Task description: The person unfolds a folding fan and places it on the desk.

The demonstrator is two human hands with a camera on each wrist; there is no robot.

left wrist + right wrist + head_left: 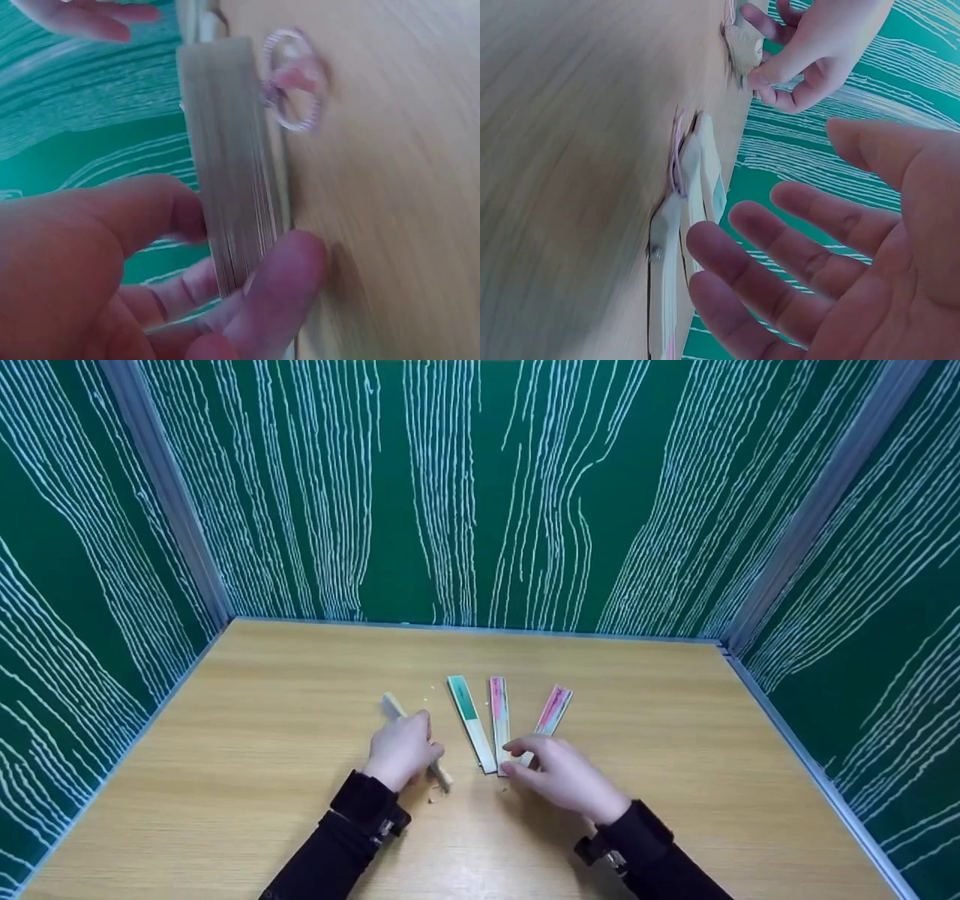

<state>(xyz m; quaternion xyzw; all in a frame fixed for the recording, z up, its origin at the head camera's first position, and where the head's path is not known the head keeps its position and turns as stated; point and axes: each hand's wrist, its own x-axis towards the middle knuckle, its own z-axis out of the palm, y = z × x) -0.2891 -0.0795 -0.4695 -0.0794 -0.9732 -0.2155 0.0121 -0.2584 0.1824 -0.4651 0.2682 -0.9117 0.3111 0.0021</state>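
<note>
Plainly, the left hand [403, 746] had the busy part: it grasped a folded fan [391, 705] by its stacked ribs, with fingers on either side, over the left of the group on the table [300, 720]. I could not tell whether that fan touched the wood. A pink and white cord loop [298, 75] showed just beside it in the left wrist view. The right hand [559, 772] gripped nothing; its fingers were spread and loose over the near ends of the others, though whether they brushed them I could not make out.

Those others lay to the right: a green-ended fan [472, 725], a pink-ended fan [499, 716] and a slanted pink fan [552, 711], far ends spread, near ends close together.

To my mind, good handling called for a light pinch that kept the ribs stacked, the cord clear of the fingers, and a level, unhurried wrist. The free hand seemed best used lightly, steadying neighbours without pressing on their ribs.
</note>
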